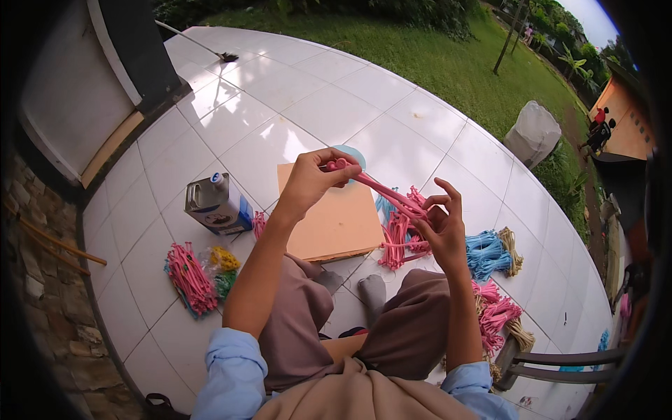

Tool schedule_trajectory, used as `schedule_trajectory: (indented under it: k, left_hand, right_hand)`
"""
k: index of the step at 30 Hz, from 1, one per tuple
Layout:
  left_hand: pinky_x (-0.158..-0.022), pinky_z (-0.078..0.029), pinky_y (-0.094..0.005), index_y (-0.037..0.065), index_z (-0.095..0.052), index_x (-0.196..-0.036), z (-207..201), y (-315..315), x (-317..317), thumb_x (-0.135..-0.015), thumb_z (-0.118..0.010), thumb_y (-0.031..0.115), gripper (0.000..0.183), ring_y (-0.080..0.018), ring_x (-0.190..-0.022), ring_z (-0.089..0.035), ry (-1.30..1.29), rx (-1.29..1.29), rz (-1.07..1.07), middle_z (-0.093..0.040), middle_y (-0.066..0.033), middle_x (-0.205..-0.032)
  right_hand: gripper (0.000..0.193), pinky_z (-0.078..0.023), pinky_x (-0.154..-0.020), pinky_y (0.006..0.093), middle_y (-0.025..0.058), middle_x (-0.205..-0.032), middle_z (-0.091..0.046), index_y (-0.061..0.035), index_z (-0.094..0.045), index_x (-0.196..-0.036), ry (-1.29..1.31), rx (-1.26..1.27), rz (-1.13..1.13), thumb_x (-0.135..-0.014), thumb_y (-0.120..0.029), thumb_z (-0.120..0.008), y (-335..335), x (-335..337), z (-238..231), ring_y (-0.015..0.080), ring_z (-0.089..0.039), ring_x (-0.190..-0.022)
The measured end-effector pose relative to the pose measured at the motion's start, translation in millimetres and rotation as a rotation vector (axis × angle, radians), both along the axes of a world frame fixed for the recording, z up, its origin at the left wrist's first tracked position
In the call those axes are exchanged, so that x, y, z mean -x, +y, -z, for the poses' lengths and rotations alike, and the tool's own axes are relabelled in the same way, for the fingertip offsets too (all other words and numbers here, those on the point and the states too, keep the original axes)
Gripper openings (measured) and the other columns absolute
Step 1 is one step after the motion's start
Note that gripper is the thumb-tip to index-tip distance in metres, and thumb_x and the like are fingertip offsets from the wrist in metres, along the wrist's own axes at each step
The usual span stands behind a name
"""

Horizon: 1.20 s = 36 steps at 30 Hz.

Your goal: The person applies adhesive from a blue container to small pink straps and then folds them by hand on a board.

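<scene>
Stretched between my hands, above the right part of a peach-coloured board, is a small bunch of pink cords. My left hand is closed round their knob-like ends, thumb and fingers pressed together. At the other end, my right hand pinches the strands between thumb and finger, its other fingers raised. Just below that hand, a loose heap of pink cords lies on the tiles by the board's right edge, with some light blue strands behind it. Part of a light blue round object shows beyond my left hand.
A metal can with a blue cap stands left of the board. Pink bundles and a plastic bag of yellow and green pieces lie nearer me. On the right are blue bundles, more pink bundles and a dark chair arm.
</scene>
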<state>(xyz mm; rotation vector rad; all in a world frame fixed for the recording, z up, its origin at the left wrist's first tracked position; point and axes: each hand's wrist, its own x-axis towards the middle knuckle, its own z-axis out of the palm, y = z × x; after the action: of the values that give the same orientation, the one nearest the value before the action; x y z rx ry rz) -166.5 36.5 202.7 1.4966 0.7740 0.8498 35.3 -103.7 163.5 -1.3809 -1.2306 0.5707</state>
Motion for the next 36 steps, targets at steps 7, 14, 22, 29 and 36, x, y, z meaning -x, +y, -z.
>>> schedule_trajectory:
  k: [7, 14, 22, 29, 36]
  left_hand:
    - [-0.054, -0.040, -0.0192, 0.004, -0.055, -0.076, 16, 13, 7, -0.079, -0.069, 0.015, 0.018, -0.0053, -0.058, -0.048, 0.043, 0.025, -0.044, -0.054, 0.0004, -0.067]
    - [-0.056, -0.044, -0.0188, 0.005, -0.052, -0.084, 13, 12, 6, -0.082, -0.066, 0.017, 0.018, -0.0054, -0.060, -0.052, 0.131, 0.122, 0.056, -0.054, 0.0000, -0.072]
    - [-0.074, -0.046, -0.0203, 0.006, -0.054, -0.104, 17, 18, 15, -0.082, -0.068, 0.035, 0.039, -0.0061, -0.081, -0.052, -0.205, 0.425, 0.413, -0.055, 0.0011, -0.089]
    - [-0.095, -0.041, -0.0285, 0.001, -0.045, -0.121, 34, 22, 6, -0.077, -0.068, 0.047, 0.067, -0.0147, -0.106, -0.050, -0.494, 0.527, 0.489, -0.051, -0.0080, -0.113]
    - [-0.089, -0.045, -0.0279, 0.005, -0.043, -0.122, 33, 8, -10, -0.081, -0.069, 0.030, 0.054, -0.0151, -0.101, -0.053, -0.387, 0.203, 0.348, -0.053, -0.0109, -0.108]
  right_hand:
    - [0.070, -0.045, -0.060, 0.0196, 0.0037, -0.089, -0.050, -0.0094, -0.032, -0.134, -0.161, -0.014, -0.074, -0.075, 0.009, -0.065, -6, 3, -8, 0.0053, -0.052, -0.067]
    - [0.066, -0.048, -0.061, 0.0215, 0.0068, -0.093, -0.053, -0.0081, -0.033, -0.132, -0.330, -0.116, -0.033, -0.076, 0.007, -0.065, -6, -6, -5, 0.0088, -0.057, -0.068]
    - [0.060, -0.048, -0.058, 0.0209, 0.0061, -0.088, -0.056, -0.0067, -0.036, -0.129, -0.166, -0.064, 0.106, -0.078, 0.004, -0.066, -8, -8, -5, 0.0071, -0.057, -0.065]
    - [0.050, -0.041, -0.049, 0.0179, 0.0043, -0.080, -0.057, -0.0032, -0.034, -0.122, 0.176, -0.065, 0.031, -0.081, 0.004, -0.062, -5, -1, 0, 0.0057, -0.055, -0.060]
    - [0.047, -0.040, -0.047, 0.0166, 0.0043, -0.080, -0.056, -0.0040, -0.033, -0.121, 0.293, 0.004, -0.031, -0.083, 0.004, -0.061, -4, 0, 5, 0.0051, -0.054, -0.060]
